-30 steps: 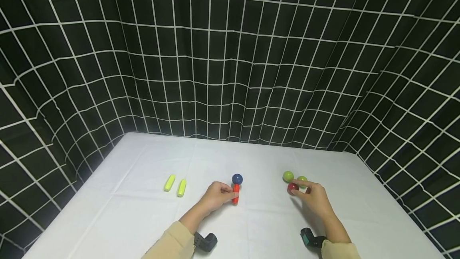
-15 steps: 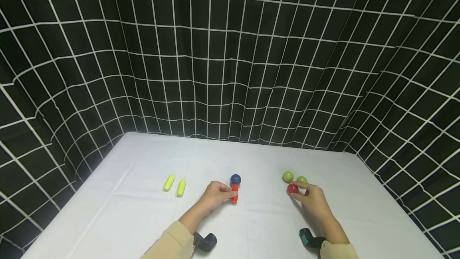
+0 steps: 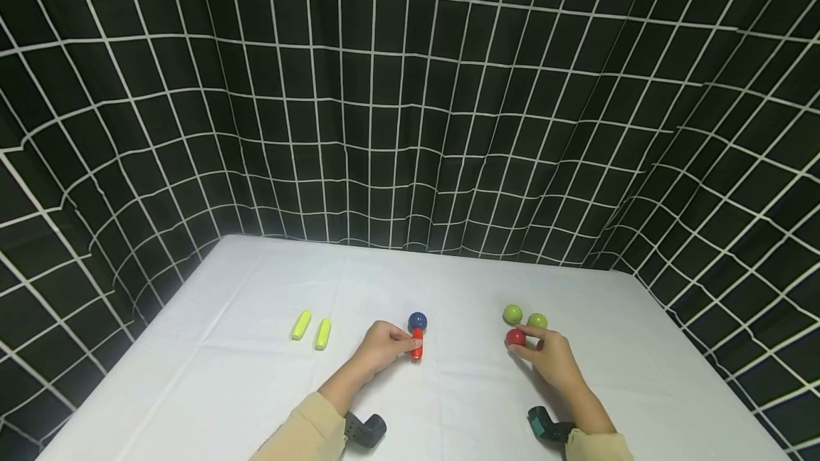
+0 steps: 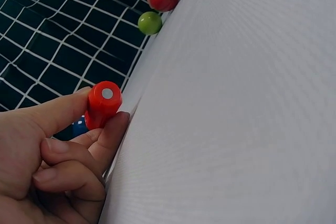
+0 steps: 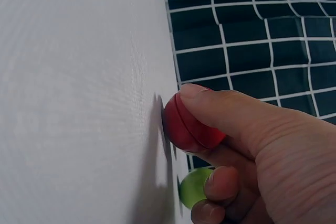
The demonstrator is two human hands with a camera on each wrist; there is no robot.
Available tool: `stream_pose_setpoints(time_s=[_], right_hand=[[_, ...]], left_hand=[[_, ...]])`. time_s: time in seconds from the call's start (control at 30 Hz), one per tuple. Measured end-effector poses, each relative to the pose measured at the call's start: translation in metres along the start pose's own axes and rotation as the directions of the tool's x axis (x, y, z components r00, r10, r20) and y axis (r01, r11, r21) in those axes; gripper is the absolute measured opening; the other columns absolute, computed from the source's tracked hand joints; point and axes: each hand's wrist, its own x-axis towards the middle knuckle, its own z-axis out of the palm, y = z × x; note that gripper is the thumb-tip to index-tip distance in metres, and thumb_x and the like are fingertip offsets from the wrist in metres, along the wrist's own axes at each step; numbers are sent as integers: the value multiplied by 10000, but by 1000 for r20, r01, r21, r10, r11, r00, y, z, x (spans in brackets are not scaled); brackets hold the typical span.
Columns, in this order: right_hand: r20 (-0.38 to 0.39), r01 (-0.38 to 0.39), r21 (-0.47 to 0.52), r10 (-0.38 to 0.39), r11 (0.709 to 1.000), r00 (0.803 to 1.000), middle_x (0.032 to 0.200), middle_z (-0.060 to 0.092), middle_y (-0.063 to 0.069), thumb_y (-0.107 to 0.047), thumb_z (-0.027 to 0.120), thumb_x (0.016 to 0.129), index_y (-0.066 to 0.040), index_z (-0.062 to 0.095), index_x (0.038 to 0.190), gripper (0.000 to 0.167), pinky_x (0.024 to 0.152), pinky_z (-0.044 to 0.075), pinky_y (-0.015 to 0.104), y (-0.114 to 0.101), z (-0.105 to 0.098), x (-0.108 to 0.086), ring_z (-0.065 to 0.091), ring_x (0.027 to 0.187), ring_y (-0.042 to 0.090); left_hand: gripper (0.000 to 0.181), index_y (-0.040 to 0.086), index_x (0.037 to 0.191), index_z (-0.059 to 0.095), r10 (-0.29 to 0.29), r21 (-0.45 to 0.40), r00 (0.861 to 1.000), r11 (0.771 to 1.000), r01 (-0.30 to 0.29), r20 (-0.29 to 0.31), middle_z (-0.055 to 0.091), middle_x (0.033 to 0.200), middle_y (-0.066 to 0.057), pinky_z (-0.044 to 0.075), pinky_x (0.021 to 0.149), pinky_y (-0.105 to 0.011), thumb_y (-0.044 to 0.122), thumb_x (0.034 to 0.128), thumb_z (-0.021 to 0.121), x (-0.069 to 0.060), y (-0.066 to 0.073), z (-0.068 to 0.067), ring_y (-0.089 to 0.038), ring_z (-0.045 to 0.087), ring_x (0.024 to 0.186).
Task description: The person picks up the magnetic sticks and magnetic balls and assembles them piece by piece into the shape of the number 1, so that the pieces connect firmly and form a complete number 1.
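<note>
My left hand [image 3: 382,347] pinches a short red rod [image 4: 103,103] between thumb and fingers. A round grey disc shows on the rod's near end in the left wrist view. At its far end is a blue ball [image 3: 418,321], which seems to touch the rod. On the right, my right hand [image 3: 552,356] holds a glossy red ball [image 5: 189,121] with a seam line, thumb on one side and fingers on the other. Just behind this ball lie two green balls, one to the left [image 3: 512,314] and one nearer the fingers [image 3: 537,321].
Two yellow-green rods, a left one [image 3: 301,325] and a right one [image 3: 323,334], lie left of my left hand. A white cloth covers the table [image 3: 256,390]. Dark grid-patterned curtains [image 3: 397,105] stand around its back and sides.
The red ball slides a little to the left with my right hand, away from the green balls' right side. My left hand, the red rod and the blue ball shift slightly left.
</note>
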Motion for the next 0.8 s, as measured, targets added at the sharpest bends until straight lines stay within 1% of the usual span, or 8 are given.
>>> stream_pose_setpoints(time_s=[0.13,0.2,0.33,0.43,0.57,0.67,0.8], right_hand=[[-27,7,-9,-8,1000,1000,1018,665,190,-216,747,757,-18,630,1154,460,486,358,219,1,3,-1,436,626,142],[-37,6,1,-6,1000,999,1004,666,189,-223,748,757,-20,632,1152,459,481,358,219,1,4,-2,435,620,141],[-45,-1,37,3,999,999,1032,662,184,-234,748,761,-25,636,1146,452,478,378,217,-1,6,-6,440,622,132],[-46,-3,53,5,999,999,987,671,155,-247,756,759,-28,646,1130,445,476,376,215,-3,9,-8,431,605,119],[-44,5,67,-2,998,999,879,678,96,-257,772,742,-35,665,1101,435,459,353,210,-8,14,-11,406,552,97],[-39,18,80,-14,997,999,907,695,103,-248,779,731,-37,673,1086,427,453,356,205,-12,17,-13,408,539,86],[-34,39,85,-37,996,999,959,701,129,-236,785,724,-29,678,1074,421,445,356,204,-18,20,-16,408,531,82]], left_hand=[[221,-7,782,701,-11,0,1000,1000,11,-5,656,727,-48,404,573,-241,213,785,712,-1,1,0,-133,496,684],[215,-2,782,700,-19,0,1000,1000,19,-6,652,728,-44,403,573,-244,212,787,708,-1,0,0,-135,496,684],[221,8,777,701,-28,0,1000,1000,28,-5,641,727,-28,401,570,-241,228,792,707,0,0,0,-135,490,688],[229,4,776,703,-23,-2,1000,1000,23,-4,639,725,-28,399,562,-232,232,790,710,0,0,0,-130,483,682],[237,-9,776,706,-5,-1,1000,1000,5,-4,648,709,-32,390,547,-223,228,786,711,0,-1,0,-119,475,659],[242,-14,775,707,-1,-6,1000,1000,1,-4,645,692,-28,380,540,-221,228,785,712,0,-1,0,-113,466,644],[244,-13,771,704,-13,-18,1000,1000,13,0,631,678,-19,379,545,-227,231,786,712,0,-1,0,-115,463,641]])
